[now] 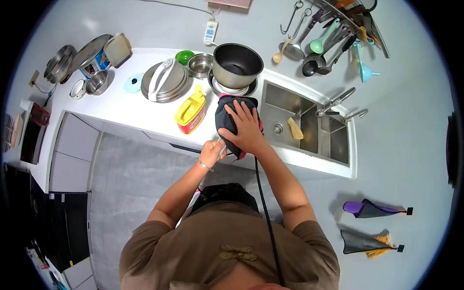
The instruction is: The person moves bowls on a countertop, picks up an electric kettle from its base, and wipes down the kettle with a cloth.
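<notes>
At the front edge of the white counter [121, 104], just left of the sink [280, 101], a dark cloth piece with pink trim [224, 112] is laid in a bunched shape; whether it is a bag, a mitt or a cover cannot be told. It is pressed from above by the right hand [244, 126], whose fingers are spread wide across the fabric, presumably so that it is steadied over a broad area. By the left hand [209, 153], a slim pale piece [222, 143] at the cloth's near corner is gripped in curled fingers; what it is, and whether it is joined to the cloth, cannot be made out.

Just left of the cloth, a yellow detergent jug [191, 113] is stood with its handle uppermost, probably for easy grasping. Behind the cloth, a deep dark-lined pot [238, 60] is set over dishes, apparently to save counter space. Farther left, a steel bowl [199, 65] and a round metal vessel with a white handle [166, 82] are grouped toward the wall. In the sink, a loofah-like scrubber [295, 129] is left near the drain, likely within reach for washing. Above, ladles [317, 46] are hung.
</notes>
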Available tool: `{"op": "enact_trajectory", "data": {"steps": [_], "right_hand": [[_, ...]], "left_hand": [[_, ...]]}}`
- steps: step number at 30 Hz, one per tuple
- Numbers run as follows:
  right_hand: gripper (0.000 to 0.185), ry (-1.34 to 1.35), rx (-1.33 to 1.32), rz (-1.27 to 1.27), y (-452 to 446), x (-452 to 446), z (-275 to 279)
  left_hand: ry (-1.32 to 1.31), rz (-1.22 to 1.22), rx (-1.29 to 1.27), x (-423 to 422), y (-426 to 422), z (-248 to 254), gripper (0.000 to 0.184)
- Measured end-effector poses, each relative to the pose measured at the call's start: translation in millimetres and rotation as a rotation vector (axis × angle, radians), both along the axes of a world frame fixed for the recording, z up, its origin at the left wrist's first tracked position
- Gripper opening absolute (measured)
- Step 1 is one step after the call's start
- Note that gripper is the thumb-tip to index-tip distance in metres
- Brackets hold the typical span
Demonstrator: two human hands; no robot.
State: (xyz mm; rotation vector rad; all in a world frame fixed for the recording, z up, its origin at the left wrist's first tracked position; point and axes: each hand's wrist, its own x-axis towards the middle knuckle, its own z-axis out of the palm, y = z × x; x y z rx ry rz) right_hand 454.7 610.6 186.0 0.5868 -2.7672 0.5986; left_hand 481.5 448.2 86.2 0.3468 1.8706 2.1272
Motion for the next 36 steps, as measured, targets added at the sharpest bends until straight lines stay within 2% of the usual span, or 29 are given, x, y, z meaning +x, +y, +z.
{"op": "enact_trajectory", "data": {"steps": [23,36], "right_hand": [[0.072,-0.07,0.033,0.145,27.2,-47.5,-35.2],[0.064,-0.022,0.07,0.137,30.6,-45.4,-44.7]], "left_hand": [[-0.065,0.176,0.068,-20.6,41.9,-49.4,0.052],[-0.064,0.141,0.031,-17.5,46.0,-46.2,0.05]]}}
